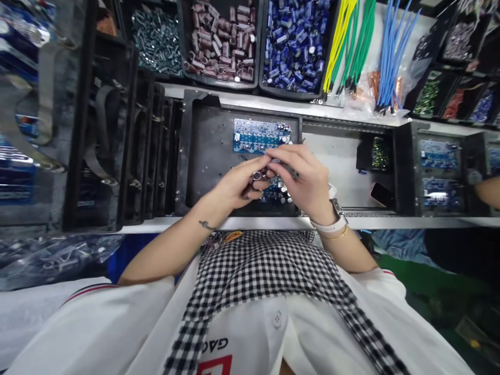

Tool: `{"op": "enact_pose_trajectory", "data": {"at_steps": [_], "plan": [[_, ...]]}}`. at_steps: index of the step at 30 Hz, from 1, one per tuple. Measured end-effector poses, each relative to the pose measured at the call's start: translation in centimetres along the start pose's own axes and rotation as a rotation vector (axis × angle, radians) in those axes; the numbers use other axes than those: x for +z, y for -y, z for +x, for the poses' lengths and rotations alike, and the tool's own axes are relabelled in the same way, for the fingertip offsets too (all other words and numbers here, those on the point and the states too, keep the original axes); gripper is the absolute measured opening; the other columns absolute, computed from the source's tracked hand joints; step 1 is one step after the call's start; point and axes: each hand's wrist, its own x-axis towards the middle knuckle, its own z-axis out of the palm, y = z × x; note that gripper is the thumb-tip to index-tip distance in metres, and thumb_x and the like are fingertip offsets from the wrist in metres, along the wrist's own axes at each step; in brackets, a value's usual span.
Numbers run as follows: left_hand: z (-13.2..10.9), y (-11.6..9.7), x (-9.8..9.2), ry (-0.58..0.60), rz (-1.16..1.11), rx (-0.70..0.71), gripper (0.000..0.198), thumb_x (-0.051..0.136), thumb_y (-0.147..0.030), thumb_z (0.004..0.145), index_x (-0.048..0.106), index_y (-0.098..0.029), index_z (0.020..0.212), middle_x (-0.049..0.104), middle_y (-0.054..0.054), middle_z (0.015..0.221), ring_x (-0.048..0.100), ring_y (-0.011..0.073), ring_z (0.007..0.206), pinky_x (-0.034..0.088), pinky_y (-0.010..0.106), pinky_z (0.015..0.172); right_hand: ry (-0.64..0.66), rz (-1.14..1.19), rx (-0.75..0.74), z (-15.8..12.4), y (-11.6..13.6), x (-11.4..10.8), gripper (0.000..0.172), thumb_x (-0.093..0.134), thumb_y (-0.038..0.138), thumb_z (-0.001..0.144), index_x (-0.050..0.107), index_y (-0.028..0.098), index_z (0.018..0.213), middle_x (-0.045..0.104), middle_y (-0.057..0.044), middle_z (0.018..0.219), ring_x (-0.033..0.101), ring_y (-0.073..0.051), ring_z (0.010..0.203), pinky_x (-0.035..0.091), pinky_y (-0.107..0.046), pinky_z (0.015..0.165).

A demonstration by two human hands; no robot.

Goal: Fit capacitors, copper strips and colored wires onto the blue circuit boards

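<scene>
My left hand (240, 185) is closed round a few brown cylindrical capacitors (258, 176), which show between its curled fingers. Touching its fingertips, my right hand (307, 179) is pinched shut; whatever small part lies in that pinch is hidden by the fingers. Both hands are above a black tray (207, 156). A blue circuit board (261, 136) with mounted parts lies in the tray just beyond the hands. Beneath them is a second circuit board (275, 190), mostly covered by my fingers.
Behind the tray stand bins of brown capacitors (222, 44), blue capacitors (295, 41) and small metal-coloured parts (156, 41). Yellow wires (339, 41), green wires (361, 41) and blue wires (392, 57) hang nearby. Stacked trays (128, 135) rise at left. A phone (383, 195) and another person's hand (490, 192) are at right.
</scene>
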Motion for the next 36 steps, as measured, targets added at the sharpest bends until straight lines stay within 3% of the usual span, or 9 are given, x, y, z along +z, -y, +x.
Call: {"op": "enact_pose_trajectory", "data": {"at_steps": [6, 11, 16, 22, 27, 31, 34, 36], "plan": [[-0.9, -0.1, -1.2, -0.110, 0.044, 0.076, 0.022, 0.072, -0.034, 0.085, 0.063, -0.017, 0.096, 0.052, -0.003, 0.078, 0.048, 0.0033, 0.047, 0.027, 0.010, 0.033, 0.054, 0.005, 0.061, 1.5, -1.2, 1.3, 0.020, 0.057, 0.031, 0.097, 0.068, 0.023, 0.111, 0.072, -0.005, 0.104, 0.066, -0.018, 0.092, 0.054, -0.035, 0.084], [-1.5, -0.3, -3.1, -0.152, -0.089, -0.038, 0.033, 0.048, -0.030, 0.091, 0.066, -0.013, 0.112, 0.054, 0.001, 0.080, 0.053, 0.0083, 0.049, 0.029, 0.015, 0.030, 0.207, -0.311, 0.036, 4.2, -5.0, 2.9, 0.017, 0.056, 0.024, 0.096, 0.070, 0.024, 0.105, 0.071, -0.006, 0.102, 0.061, -0.027, 0.103, 0.044, -0.051, 0.098], [-2.4, -0.4, -3.6, -0.103, -0.112, -0.007, 0.027, 0.060, -0.026, 0.090, 0.062, -0.018, 0.116, 0.053, -0.001, 0.081, 0.054, 0.0068, 0.050, 0.030, 0.012, 0.030, 0.300, -0.352, -0.009, 4.7, -6.7, 4.2, 0.020, 0.052, 0.018, 0.094, 0.069, 0.025, 0.103, 0.069, -0.004, 0.097, 0.062, -0.025, 0.101, 0.032, -0.058, 0.113], [-2.4, -0.6, -3.0, -0.134, -0.111, 0.009, 0.015, 0.064, -0.028, 0.091, 0.055, -0.017, 0.094, 0.053, -0.001, 0.080, 0.051, 0.0053, 0.047, 0.027, 0.010, 0.029, 0.340, -0.368, -0.044, 4.7, -6.7, 3.7, 0.019, 0.051, 0.019, 0.096, 0.068, 0.022, 0.105, 0.069, -0.004, 0.096, 0.065, -0.023, 0.094, 0.030, -0.059, 0.117], [-1.8, -0.5, -3.1, -0.224, -0.088, 0.057, 0.014, 0.064, -0.029, 0.093, 0.057, -0.017, 0.097, 0.053, -0.002, 0.078, 0.050, 0.0042, 0.047, 0.026, 0.009, 0.030, 0.380, -0.435, -0.114, 4.9, -6.7, 3.8, 0.024, 0.044, 0.021, 0.099, 0.068, 0.020, 0.106, 0.070, -0.006, 0.095, 0.066, -0.023, 0.092, 0.032, -0.059, 0.117], [-1.6, -0.2, -3.4, -0.279, -0.078, 0.096, 0.011, 0.059, -0.027, 0.095, 0.060, -0.016, 0.097, 0.053, -0.001, 0.079, 0.054, 0.0050, 0.050, 0.028, 0.010, 0.032, 0.412, -0.477, -0.235, 4.7, -6.3, 3.6, 0.028, 0.042, 0.023, 0.102, 0.068, 0.021, 0.112, 0.072, -0.006, 0.103, 0.066, -0.021, 0.097, 0.026, -0.057, 0.121], [-1.8, -0.1, -3.5, -0.286, -0.125, 0.090, 0.012, 0.065, -0.026, 0.091, 0.058, -0.015, 0.091, 0.055, -0.001, 0.080, 0.055, 0.0054, 0.051, 0.028, 0.010, 0.032, 0.330, -0.302, -0.155, 4.6, -4.4, 3.0, 0.028, 0.053, 0.028, 0.099, 0.063, 0.025, 0.125, 0.072, -0.005, 0.113, 0.065, -0.022, 0.108, 0.030, -0.055, 0.119], [-1.8, -0.2, -3.6, -0.261, -0.159, 0.085, 0.016, 0.070, -0.025, 0.087, 0.057, -0.015, 0.088, 0.055, -0.002, 0.078, 0.054, 0.0053, 0.050, 0.027, 0.010, 0.032, 0.354, -0.112, -0.119, 4.6, -2.8, 2.7, 0.032, 0.059, 0.033, 0.096, 0.061, 0.027, 0.127, 0.073, -0.003, 0.113, 0.066, -0.020, 0.107, 0.036, -0.050, 0.116]]}}
